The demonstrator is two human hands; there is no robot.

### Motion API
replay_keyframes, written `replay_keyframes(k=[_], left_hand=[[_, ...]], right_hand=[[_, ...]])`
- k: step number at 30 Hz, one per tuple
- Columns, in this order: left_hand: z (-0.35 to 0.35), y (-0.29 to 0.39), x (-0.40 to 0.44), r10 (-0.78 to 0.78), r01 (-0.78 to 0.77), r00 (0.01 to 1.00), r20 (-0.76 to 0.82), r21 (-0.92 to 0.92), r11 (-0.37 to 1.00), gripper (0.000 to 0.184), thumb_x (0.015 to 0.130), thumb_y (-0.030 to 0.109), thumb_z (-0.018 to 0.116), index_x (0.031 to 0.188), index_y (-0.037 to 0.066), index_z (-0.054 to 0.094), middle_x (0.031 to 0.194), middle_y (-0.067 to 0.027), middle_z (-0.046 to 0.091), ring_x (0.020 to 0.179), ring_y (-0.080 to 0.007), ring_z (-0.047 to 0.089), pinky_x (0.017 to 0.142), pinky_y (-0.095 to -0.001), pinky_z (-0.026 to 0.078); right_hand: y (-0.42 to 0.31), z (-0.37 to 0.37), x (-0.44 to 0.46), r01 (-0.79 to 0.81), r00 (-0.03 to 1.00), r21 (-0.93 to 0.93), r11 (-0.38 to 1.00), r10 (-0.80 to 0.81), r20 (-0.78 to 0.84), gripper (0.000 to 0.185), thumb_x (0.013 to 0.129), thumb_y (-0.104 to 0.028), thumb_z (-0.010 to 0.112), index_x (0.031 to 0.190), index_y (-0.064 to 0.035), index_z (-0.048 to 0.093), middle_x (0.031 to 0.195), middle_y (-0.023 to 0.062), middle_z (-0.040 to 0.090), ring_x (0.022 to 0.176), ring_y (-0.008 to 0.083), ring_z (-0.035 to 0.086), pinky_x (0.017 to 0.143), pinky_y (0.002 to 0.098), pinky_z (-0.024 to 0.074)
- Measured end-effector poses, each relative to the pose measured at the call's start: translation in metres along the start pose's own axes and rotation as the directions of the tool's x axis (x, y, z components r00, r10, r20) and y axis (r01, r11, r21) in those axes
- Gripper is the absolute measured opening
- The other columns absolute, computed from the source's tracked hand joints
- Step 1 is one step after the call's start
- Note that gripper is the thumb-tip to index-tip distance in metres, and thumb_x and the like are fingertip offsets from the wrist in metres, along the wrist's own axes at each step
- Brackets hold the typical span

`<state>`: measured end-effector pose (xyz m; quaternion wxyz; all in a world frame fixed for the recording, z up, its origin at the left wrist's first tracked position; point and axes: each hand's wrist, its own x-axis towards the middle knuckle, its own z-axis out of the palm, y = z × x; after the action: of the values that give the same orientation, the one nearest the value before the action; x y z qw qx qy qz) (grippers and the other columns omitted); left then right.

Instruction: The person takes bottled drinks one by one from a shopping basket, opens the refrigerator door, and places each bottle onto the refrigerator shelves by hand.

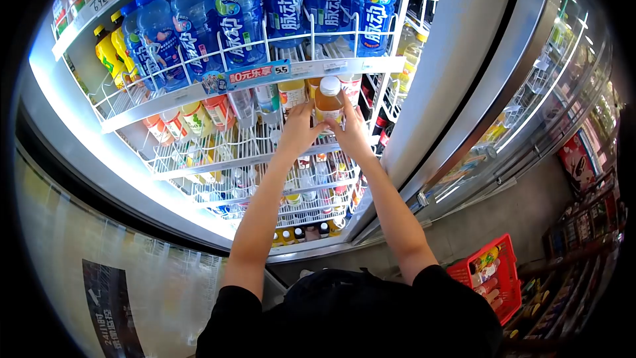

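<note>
A small bottle with a white cap and amber drink (328, 103) stands upright between my two hands, at the front of the second shelf of a lit drinks fridge. My left hand (301, 130) is closed on its left side, and my right hand (352, 134) grips it from the right. Both thumbs meet low on its near side. The bottle's lower part is partly hidden by my fingers. Behind it and to the left are more drinks, among them a yellow bottle (291, 95).
Large blue drink bottles (242, 20) line the shelf above, behind a wire guard and a price rail (318, 67). Lower wire shelves (291, 192) hold more bottles. The fridge door frame (457, 59) is on the right. A red shopping basket (509, 278) with packaged goods is at the lower right.
</note>
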<state>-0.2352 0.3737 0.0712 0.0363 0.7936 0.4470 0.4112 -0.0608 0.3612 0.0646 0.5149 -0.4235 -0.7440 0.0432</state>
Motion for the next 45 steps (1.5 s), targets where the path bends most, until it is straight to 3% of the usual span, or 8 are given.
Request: replay_keyframes(k=[8,13,16,23,26,31,36,45], left_hand=[[0.005,0.012,0.002,-0.221,0.206,0.968,0.116,0.130,0.970,0.073,0.088,0.036,0.067,0.145,-0.001,0.040,0.132,-0.0200,0.054,0.117,-0.0393,0.057,0.102,-0.0474,0.046],[0.029,0.015,-0.012,-0.038,0.099,0.985,-0.170,0.369,0.924,0.066,0.090,0.028,0.061,0.146,0.000,0.041,0.126,-0.0154,0.060,0.105,-0.0336,0.062,0.099,-0.0448,0.041],[0.039,0.028,-0.026,-0.100,0.159,0.967,-0.234,0.253,0.954,0.060,0.092,0.021,0.057,0.146,-0.001,0.041,0.133,-0.0168,0.057,0.112,-0.0335,0.059,0.104,-0.0457,0.038],[0.024,0.052,-0.075,-0.015,0.066,0.986,-0.167,0.305,0.950,0.053,0.093,0.008,0.054,0.144,0.003,0.045,0.142,-0.0184,0.051,0.135,-0.0344,0.044,0.117,-0.0462,0.028],[0.022,0.058,-0.097,-0.059,0.085,0.973,-0.224,0.110,0.990,0.051,0.093,0.006,0.052,0.143,0.001,0.046,0.141,-0.0193,0.051,0.134,-0.0368,0.045,0.113,-0.0475,0.034],[0.010,0.095,-0.133,-0.283,0.275,0.902,-0.326,-0.069,0.959,0.050,0.096,0.012,0.052,0.145,0.002,0.044,0.122,-0.0228,0.062,0.110,-0.0407,0.060,0.095,-0.0471,0.046],[0.019,0.113,-0.164,-0.342,0.308,0.862,-0.375,-0.149,0.940,0.046,0.102,0.020,0.048,0.146,0.006,0.046,0.117,-0.0194,0.065,0.104,-0.0341,0.062,0.092,-0.0441,0.048],[0.047,0.171,-0.197,-0.486,0.378,0.839,-0.246,-0.379,0.845,0.036,0.102,0.017,0.051,0.135,0.004,0.056,0.109,-0.0156,0.069,0.098,-0.0267,0.065,0.085,-0.0368,0.050]], right_hand=[[0.018,0.014,-0.002,-0.137,0.989,-0.037,0.990,0.139,0.044,0.069,0.091,-0.025,0.070,0.146,-0.0001,0.037,0.090,0.0210,0.068,0.085,0.0416,0.063,0.086,0.0478,0.0459],[0.017,0.015,-0.008,-0.082,0.996,-0.102,0.991,0.085,0.024,0.063,0.095,-0.029,0.064,0.144,0.0004,0.038,0.092,0.0205,0.069,0.083,0.0395,0.065,0.084,0.0456,0.0463],[0.019,0.017,-0.011,-0.066,0.997,-0.142,0.988,0.071,0.033,0.065,0.095,-0.026,0.062,0.145,0.0044,0.034,0.091,0.0168,0.068,0.090,0.0328,0.065,0.093,0.0432,0.0424],[0.019,0.021,-0.021,-0.004,0.999,-0.194,0.981,-0.003,-0.035,0.071,0.095,-0.021,0.060,0.146,0.0139,0.026,0.102,0.0212,0.065,0.102,0.0343,0.061,0.108,0.0481,0.0345],[0.009,0.016,-0.041,0.004,0.998,-0.167,0.986,-0.015,-0.067,0.075,0.093,-0.017,0.060,0.149,0.0123,0.020,0.131,0.0282,0.052,0.121,0.0403,0.052,0.115,0.0527,0.0259],[-0.031,-0.015,-0.088,-0.062,0.998,0.229,0.971,0.068,-0.016,0.068,0.092,-0.010,0.061,0.150,0.0056,0.030,0.149,0.0288,0.041,0.139,0.0396,0.042,0.112,0.0445,0.0356],[-0.055,-0.056,-0.127,-0.225,0.965,0.564,0.794,0.099,0.245,0.055,0.098,-0.007,0.057,0.149,-0.0031,0.038,0.144,0.0158,0.050,0.132,0.0260,0.052,0.108,0.0399,0.0436],[-0.072,-0.144,-0.175,-0.303,0.952,0.668,0.680,0.178,0.250,0.041,0.100,-0.003,0.052,0.140,0.0009,0.046,0.134,0.0157,0.058,0.121,0.0237,0.059,0.099,0.0352,0.0496]])
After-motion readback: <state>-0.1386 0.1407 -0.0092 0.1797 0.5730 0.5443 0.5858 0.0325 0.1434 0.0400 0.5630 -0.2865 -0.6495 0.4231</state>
